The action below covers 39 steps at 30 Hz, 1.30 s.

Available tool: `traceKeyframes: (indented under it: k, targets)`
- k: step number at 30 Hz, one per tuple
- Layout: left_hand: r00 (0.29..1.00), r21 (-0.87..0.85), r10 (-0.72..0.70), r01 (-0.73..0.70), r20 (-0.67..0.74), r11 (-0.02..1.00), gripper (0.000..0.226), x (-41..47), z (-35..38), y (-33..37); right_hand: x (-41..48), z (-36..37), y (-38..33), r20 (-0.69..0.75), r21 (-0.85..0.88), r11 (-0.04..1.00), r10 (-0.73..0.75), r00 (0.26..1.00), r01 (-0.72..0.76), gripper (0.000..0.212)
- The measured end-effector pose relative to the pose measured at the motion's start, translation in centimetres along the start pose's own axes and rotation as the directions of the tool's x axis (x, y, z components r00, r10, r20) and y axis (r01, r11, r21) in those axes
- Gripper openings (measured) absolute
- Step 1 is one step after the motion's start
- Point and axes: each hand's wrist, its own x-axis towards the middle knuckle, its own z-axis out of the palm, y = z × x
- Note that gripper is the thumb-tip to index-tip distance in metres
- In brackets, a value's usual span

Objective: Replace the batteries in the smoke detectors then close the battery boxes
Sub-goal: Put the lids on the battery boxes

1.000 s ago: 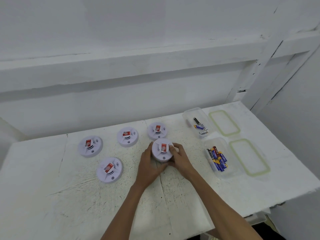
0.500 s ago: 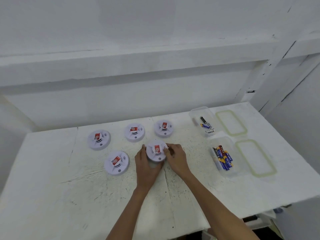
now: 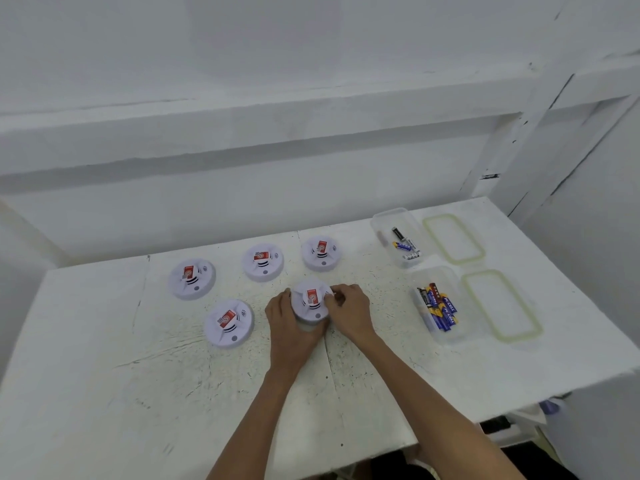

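White scuffed tabletop (image 3: 346,393) against a white wall. Two clear battery boxes at the right: far battery box (image 3: 398,237) with a few loose batteries, near battery box (image 3: 441,306) with blue and red batteries, each beside a green-rimmed lid (image 3: 453,239). Four smoke detectors (image 3: 192,278) lying face up to the left. Fifth, held smoke detector (image 3: 310,304) gripped at centre, left hand (image 3: 291,327) wrapped round its side, right hand (image 3: 349,310) pinching its right rim.

held smoke detector (image 3: 310,304) tipped more upright, right hand (image 3: 349,310) shifted onto its rim
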Motion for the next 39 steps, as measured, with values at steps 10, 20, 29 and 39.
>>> traceKeyframes:
  k: [10,20,29,39]
  targets:
    - [1.000,0.089,-0.006,0.006,-0.004,0.996,0.078,1.1,0.2,2.4,1.8,-3.9,-1.1,0.026,-0.044,0.991,-0.123,0.992,0.124,0.021]
    - [0.979,0.055,0.089,-0.100,0.182,0.993,0.059,5.6,6.3,11.0,7.1,-13.8,0.2,0.046,-0.060,0.966,-0.248,0.968,0.251,0.018]
    - [0.970,0.066,-0.003,-0.014,0.245,0.998,0.045,9.3,13.4,17.0,12.2,-22.6,4.9,-0.047,-0.102,0.958,-0.272,0.961,0.267,0.016]
    - [0.917,0.024,-0.312,0.316,0.249,0.949,0.067,9.4,17.5,18.3,16.6,-29.0,13.1,0.060,-0.587,0.792,0.248,0.967,-0.167,0.103]
